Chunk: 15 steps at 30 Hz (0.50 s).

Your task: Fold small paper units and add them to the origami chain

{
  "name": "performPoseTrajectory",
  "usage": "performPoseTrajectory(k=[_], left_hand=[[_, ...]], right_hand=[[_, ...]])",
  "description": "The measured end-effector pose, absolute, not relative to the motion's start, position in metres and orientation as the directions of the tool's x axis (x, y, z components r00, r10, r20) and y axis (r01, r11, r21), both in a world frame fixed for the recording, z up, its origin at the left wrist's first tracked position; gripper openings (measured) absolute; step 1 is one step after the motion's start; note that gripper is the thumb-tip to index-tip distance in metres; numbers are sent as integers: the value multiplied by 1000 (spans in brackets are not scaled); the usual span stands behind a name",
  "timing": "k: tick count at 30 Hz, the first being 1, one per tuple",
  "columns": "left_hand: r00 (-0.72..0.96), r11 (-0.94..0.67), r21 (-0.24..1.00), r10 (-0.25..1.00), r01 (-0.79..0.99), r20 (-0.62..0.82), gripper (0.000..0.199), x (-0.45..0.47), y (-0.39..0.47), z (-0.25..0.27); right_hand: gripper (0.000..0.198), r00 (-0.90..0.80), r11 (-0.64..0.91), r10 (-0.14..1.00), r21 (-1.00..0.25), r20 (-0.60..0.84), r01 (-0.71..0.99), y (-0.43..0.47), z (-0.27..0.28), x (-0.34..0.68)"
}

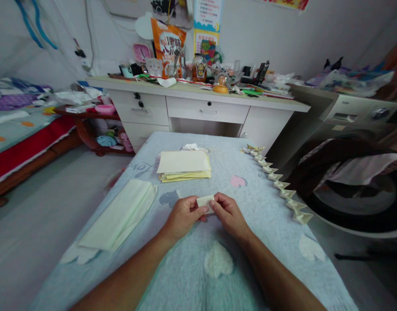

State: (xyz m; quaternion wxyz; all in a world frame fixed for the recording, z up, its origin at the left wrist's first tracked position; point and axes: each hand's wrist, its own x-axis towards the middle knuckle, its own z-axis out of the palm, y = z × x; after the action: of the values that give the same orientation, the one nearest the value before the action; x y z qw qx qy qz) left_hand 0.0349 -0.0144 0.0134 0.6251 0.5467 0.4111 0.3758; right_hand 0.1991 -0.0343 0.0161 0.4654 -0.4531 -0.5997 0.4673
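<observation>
Between my two hands is a small folded piece of cream paper (205, 201), held just above the cloth-covered table. My left hand (184, 214) pinches its left end with thumb and fingers. At the other end, my right hand (229, 212) grips it, thumb on top. Beyond them lies a stack of cream and yellow paper sheets (184, 163). Larger folded pale paper (122, 216) rests to the left of my left arm. A row of several folded paper pieces (280, 185) runs down the table's right edge.
A light-blue cloth with hearts covers the table (250, 268). Crumpled white tissue (194, 147) sits behind the stack. At the back stands a cluttered white desk (206, 110). A washing machine (350, 112) with laundry in its door is on the right, a bed (26, 138) on the left.
</observation>
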Motion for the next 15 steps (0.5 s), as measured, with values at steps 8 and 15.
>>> performPoseTrajectory(k=[8, 15], left_hand=[[368, -62, 996, 929, 69, 32, 23, 35, -14, 13], [351, -28, 996, 936, 90, -5, 22, 32, -11, 14]], right_hand=[[31, -140, 181, 978, -961, 154, 208, -34, 15, 200], [33, -179, 116, 979, -985, 93, 124, -35, 14, 201]])
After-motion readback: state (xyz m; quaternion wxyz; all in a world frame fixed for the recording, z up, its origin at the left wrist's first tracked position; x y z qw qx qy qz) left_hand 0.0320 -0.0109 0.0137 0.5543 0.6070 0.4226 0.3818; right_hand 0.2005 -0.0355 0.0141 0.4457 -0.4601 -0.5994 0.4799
